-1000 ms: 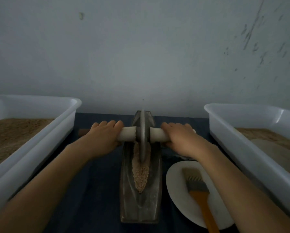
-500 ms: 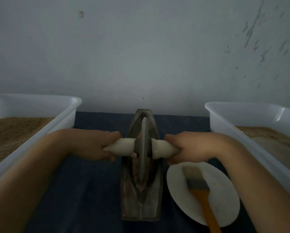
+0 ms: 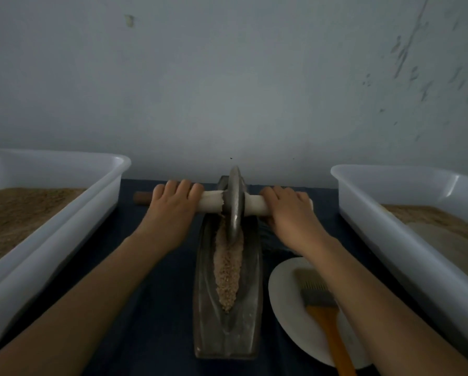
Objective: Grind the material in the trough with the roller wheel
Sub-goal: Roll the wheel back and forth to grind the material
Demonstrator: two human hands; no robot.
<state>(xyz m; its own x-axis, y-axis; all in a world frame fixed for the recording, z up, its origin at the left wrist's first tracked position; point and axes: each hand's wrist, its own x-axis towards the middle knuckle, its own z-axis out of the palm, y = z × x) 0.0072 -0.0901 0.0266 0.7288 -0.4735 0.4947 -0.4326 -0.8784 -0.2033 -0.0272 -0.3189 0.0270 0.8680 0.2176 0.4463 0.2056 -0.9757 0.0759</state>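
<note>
A dark boat-shaped metal trough [image 3: 228,335] lies lengthwise on the blue cloth, with coarse tan material [image 3: 227,275] along its groove. The grey roller wheel [image 3: 235,202] stands upright at the trough's far end, on the far end of the material. A white-wrapped handle runs through it on both sides. My left hand [image 3: 173,210] lies over the left handle with fingers curled over its far side. My right hand [image 3: 290,213] holds the right handle the same way. Both thumbs are hidden.
A white tub [image 3: 72,210] of brown powder stands at the left, another white tub [image 3: 384,226] at the right. A white plate [image 3: 290,308] with an orange-handled brush [image 3: 325,318] lies right of the trough, under my right forearm. A wall closes the back.
The wheel was pulled to the trough's middle half a second ago. Both hands have now pushed it back to the far end, uncovering the material.
</note>
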